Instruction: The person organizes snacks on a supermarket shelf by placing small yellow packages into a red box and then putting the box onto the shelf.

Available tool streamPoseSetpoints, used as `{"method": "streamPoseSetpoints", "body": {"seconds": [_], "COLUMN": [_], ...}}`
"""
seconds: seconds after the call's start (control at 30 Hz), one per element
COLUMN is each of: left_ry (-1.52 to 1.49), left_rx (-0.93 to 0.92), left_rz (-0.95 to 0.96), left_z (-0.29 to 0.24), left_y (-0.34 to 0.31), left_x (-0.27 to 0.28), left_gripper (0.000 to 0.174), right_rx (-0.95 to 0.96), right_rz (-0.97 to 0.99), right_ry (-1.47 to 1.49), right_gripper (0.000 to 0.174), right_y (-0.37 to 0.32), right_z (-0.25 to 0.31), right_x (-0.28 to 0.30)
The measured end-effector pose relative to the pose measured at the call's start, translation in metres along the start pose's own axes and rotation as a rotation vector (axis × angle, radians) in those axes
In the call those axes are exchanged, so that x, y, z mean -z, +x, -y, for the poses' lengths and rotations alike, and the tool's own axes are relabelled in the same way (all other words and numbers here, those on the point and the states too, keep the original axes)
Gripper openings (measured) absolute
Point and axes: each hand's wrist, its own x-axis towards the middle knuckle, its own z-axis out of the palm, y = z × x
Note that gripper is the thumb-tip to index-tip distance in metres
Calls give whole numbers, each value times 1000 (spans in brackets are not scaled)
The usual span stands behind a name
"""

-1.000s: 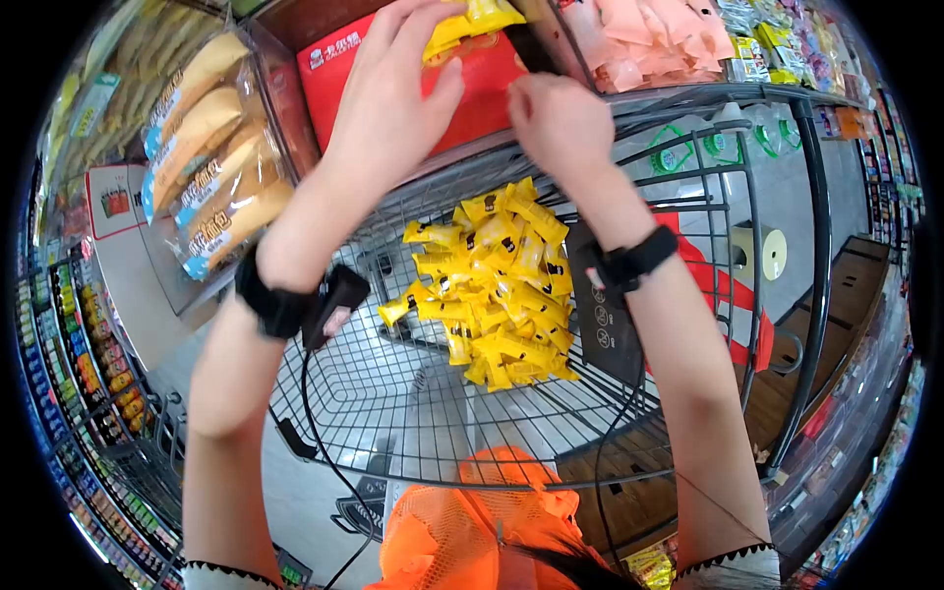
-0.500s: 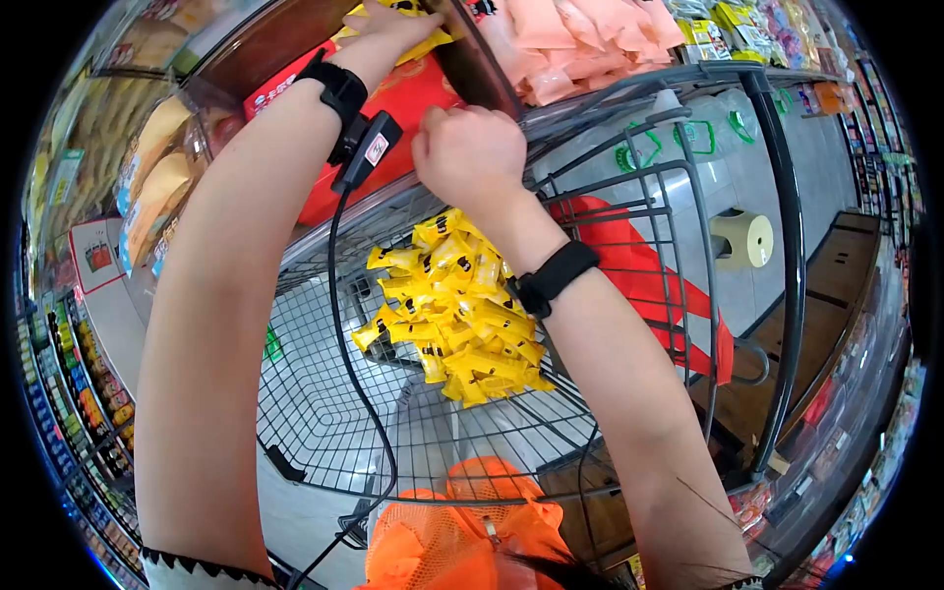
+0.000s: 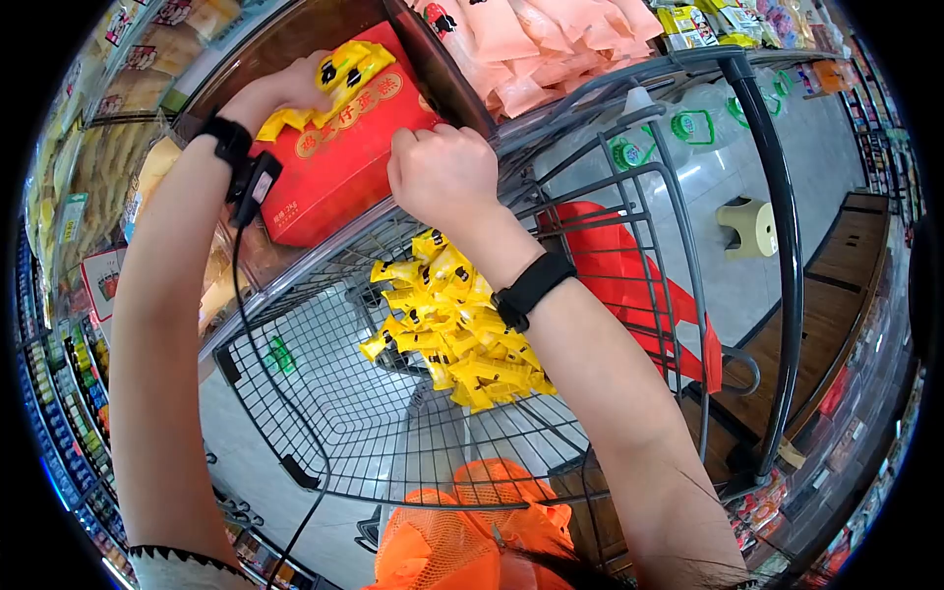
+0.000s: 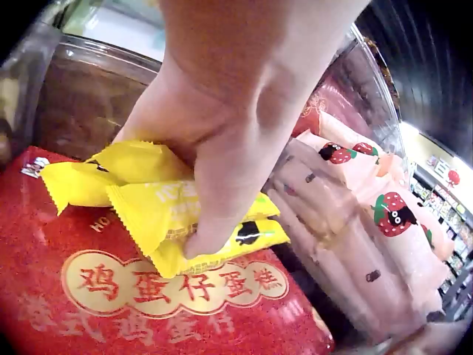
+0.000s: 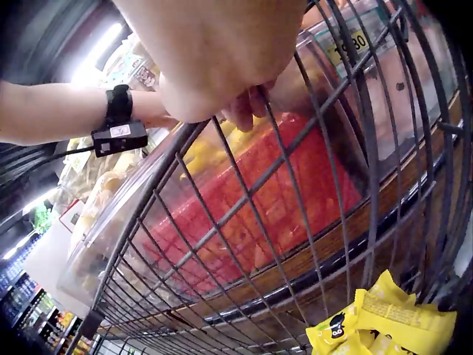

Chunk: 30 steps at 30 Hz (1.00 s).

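Note:
My left hand (image 3: pixel 301 83) grips several yellow snack packets (image 4: pixel 151 211) over a red box (image 3: pixel 344 177) with Chinese lettering that stands in a display bin. In the left wrist view the thumb presses on the packets' near side, and the other fingers are hidden behind them. My right hand (image 3: pixel 444 175), fingers curled and nothing seen in it, is at the bin's front edge above the cart's rim. Below it, a heap of yellow packets (image 3: pixel 457 339) lies in the wire shopping cart (image 3: pixel 344 433).
Pink packets (image 3: pixel 536 39) with strawberry prints fill the neighbouring bin on the right. A red cloth (image 3: pixel 629 285) hangs in the cart near its black handle (image 3: pixel 777 246). Beyond stand a cream stool (image 3: pixel 752 228) and clear bottles with green handles (image 3: pixel 688 128). Bagged bread lies at the left.
The view has shifted, bringing more of the red box into sight. My left hand has moved left and lower over the box with yellow packets. My right hand stays curled by the bin's edge.

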Motion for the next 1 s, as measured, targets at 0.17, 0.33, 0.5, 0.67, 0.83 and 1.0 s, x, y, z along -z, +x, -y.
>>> {"method": "streamPoseSetpoints", "body": {"seconds": [0.17,0.33,0.5,0.67,0.83,1.0], "left_ry": [102,135,212,283,426,315], "left_rx": [-209,-280,-323,-629,-628,-690], "left_rz": [39,151,112,-3,99,12], "left_z": [1,0,-53,-112,-131,-136], "left_y": [-59,-100,-112,-62,-24,-41], "left_x": [-2,-3,16,1,-18,14], "left_gripper": [88,94,95,53,31,23], "right_rx": [-13,-22,83,101,216,234], "right_rz": [-13,-32,-176,-222,-264,-308], "right_ry": [5,37,78,96,145,166], "right_gripper": [11,10,13,14,12,14], "right_y": [0,-2,-9,-12,-14,-17], "right_z": [1,1,-2,-3,-12,-16], "right_x": [2,1,-4,-7,-8,-15]}}
